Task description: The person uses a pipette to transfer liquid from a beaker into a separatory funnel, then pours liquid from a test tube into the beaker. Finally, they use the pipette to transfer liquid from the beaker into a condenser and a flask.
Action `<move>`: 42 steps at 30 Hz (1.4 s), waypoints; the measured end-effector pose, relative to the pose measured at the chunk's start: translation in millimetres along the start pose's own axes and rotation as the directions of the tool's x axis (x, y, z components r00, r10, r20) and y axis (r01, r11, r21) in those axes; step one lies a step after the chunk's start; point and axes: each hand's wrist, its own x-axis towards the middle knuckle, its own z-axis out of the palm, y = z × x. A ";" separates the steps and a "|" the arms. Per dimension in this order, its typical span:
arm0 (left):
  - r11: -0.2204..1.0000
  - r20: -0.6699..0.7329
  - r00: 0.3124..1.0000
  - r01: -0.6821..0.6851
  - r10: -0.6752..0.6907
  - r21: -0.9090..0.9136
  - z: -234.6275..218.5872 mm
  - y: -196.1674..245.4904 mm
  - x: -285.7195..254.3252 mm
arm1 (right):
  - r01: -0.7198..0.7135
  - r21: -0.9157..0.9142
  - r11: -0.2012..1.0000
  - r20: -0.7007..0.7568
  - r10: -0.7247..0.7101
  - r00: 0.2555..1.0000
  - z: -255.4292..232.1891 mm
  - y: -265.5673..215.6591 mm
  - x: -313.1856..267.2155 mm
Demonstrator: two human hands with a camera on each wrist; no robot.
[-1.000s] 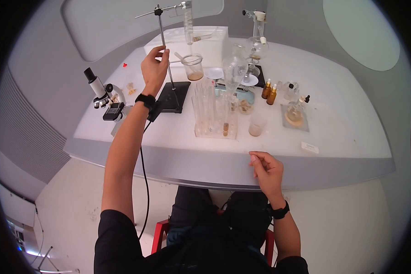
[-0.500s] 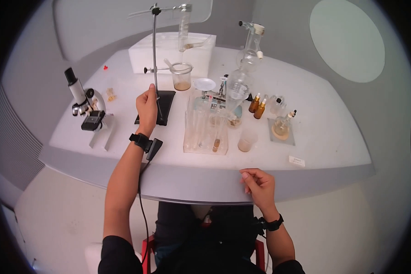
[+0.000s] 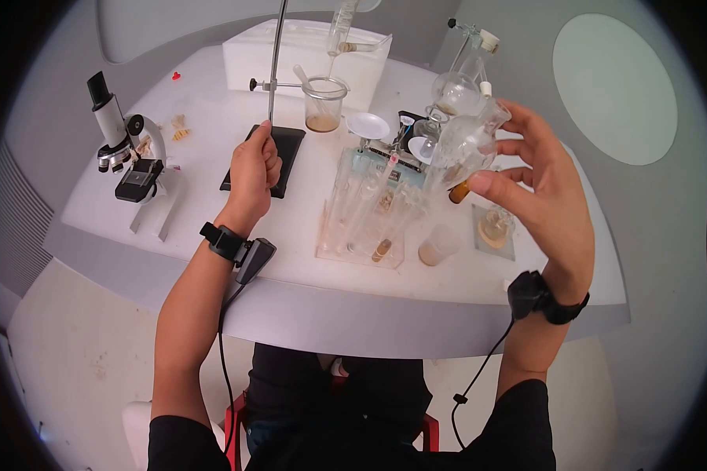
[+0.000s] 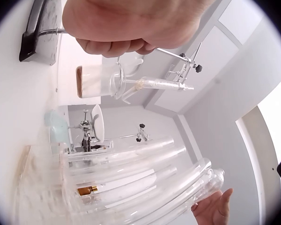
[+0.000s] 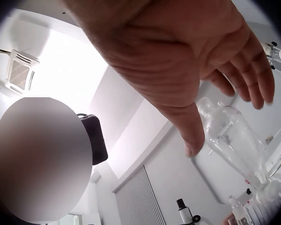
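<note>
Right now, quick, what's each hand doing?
Left hand: closed around the metal rod.
Right hand: open, fingers spread beside the glass vessel; contact unclear.

left arm [image 3: 192, 314]: reaching far from the near left, elbow slightly bent | left hand [image 3: 255, 173]: fingers curled into a closed grip, thumb uppermost | right arm [image 3: 536, 345]: elbow bent, forearm angled up | right hand [image 3: 554, 192]: raised, palm facing left, fingers loosely bent, thumb held apart from them

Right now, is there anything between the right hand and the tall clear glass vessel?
Nothing visible stands between the open right hand and the tall clear glass vessel; the thumb and fingers are spread beside its upper part.
</note>
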 end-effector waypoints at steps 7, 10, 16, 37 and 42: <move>0.999 -0.001 1.000 0.002 -0.002 0.043 0.5 -4.7 2.1 | -0.155 0.117 0.981 0.230 0.126 0.965 7.5 10.9 10.8; 0.999 -0.003 1.000 -0.009 0.009 0.030 3.1 -8.3 2.3 | -0.146 0.170 0.975 0.194 0.112 0.975 9.1 18.2 12.0; 0.997 0.011 1.000 -0.009 0.008 0.073 5.7 -12.4 1.7 | 0.051 0.372 0.927 0.060 -0.079 0.995 22.8 24.6 2.4; 0.988 0.007 1.000 -0.019 0.018 0.151 7.8 -15.8 1.5 | -0.028 0.200 0.979 0.084 0.012 0.996 12.8 9.8 -2.2; 0.986 0.003 1.000 -0.013 0.013 0.164 6.3 -16.2 1.9 | -0.026 0.243 0.970 0.060 0.012 0.998 12.0 11.2 3.8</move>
